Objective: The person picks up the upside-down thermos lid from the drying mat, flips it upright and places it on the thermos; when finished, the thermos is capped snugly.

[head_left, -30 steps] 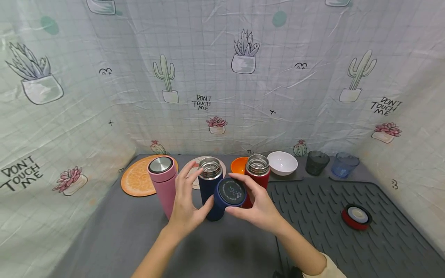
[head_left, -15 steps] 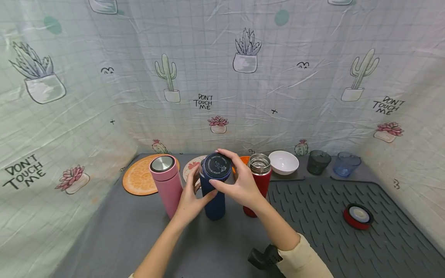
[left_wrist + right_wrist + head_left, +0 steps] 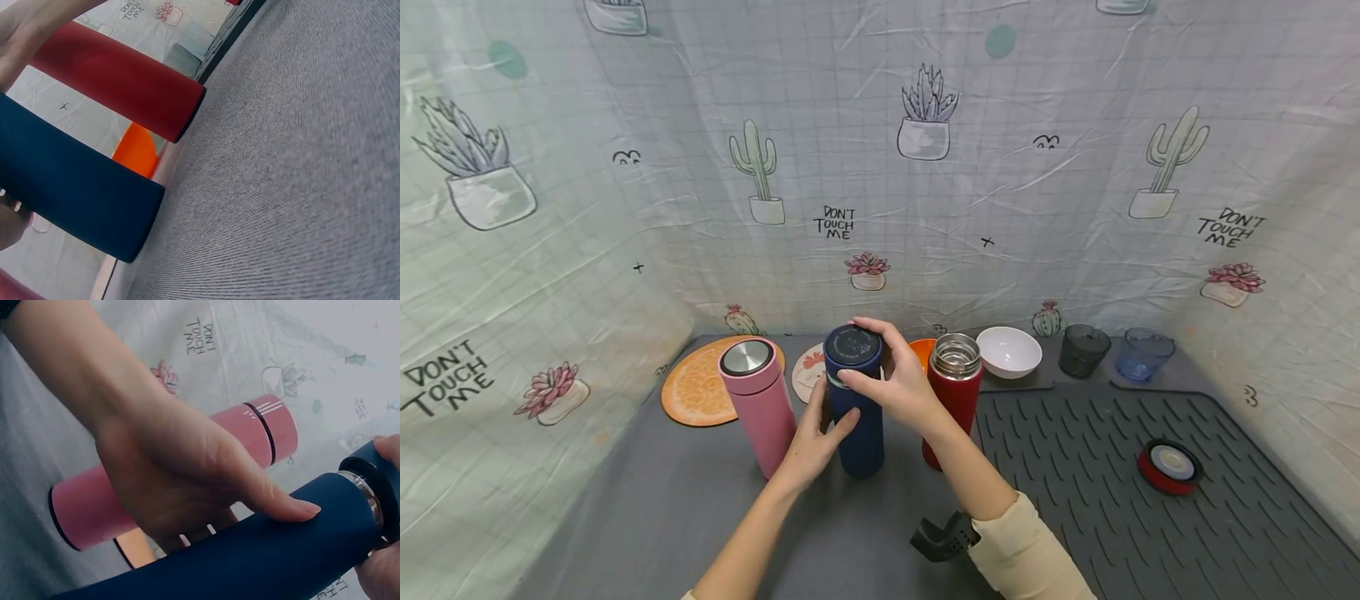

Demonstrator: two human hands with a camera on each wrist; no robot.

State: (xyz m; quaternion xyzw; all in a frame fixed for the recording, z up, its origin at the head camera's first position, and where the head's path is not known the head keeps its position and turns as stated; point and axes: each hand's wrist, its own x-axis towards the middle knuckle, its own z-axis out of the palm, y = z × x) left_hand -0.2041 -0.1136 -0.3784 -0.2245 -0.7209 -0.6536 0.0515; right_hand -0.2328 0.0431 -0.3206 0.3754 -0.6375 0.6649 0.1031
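A navy blue flask stands upright on the grey table, between a pink flask and a red flask. My left hand grips the navy body low down, thumb in front. My right hand grips the navy lid on top of that flask. In the right wrist view a thin steel ring shows between lid and navy body. The pink flask has its lid on. The red flask's steel mouth is uncovered.
A red lid lies on the ridged dark mat at right. Along the back stand an orange bowl, a white bowl, a dark cup and a blue cup. An orange-slice mat lies back left.
My right hand lifted the navy lid from in front of the flask up onto its mouth and now grips it there. The left hand slid lower on the body.
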